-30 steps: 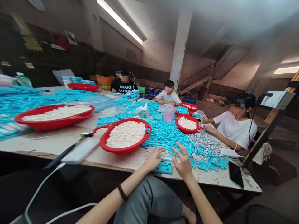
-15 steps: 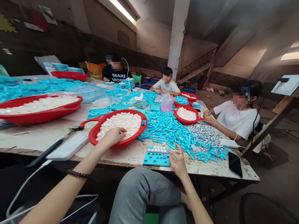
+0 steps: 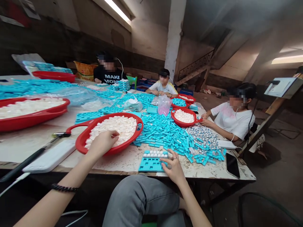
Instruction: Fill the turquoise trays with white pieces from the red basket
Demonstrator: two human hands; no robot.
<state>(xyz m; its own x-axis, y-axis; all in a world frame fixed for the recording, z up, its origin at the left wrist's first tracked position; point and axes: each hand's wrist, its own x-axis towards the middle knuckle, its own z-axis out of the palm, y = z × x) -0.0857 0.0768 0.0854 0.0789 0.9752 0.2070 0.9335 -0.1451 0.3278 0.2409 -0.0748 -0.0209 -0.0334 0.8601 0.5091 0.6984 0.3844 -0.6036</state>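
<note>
Right hand [image 3: 175,168] now at blue tray [image 3: 148,165], left hand [image 3: 101,143] in basin [image 3: 81,145]

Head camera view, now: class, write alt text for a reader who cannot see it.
A seated person's left hand reaches into a red basin of small white pieces while the right hand touches a blue tray partly filled with them. Loose blue strips lie heaped on the wooden table, where three other people sit.

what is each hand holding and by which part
Left hand lies on the white pieces in the red basket; a grip cannot be told. Right hand holds nothing, its fingers touching the blue tray at its right edge.
</note>
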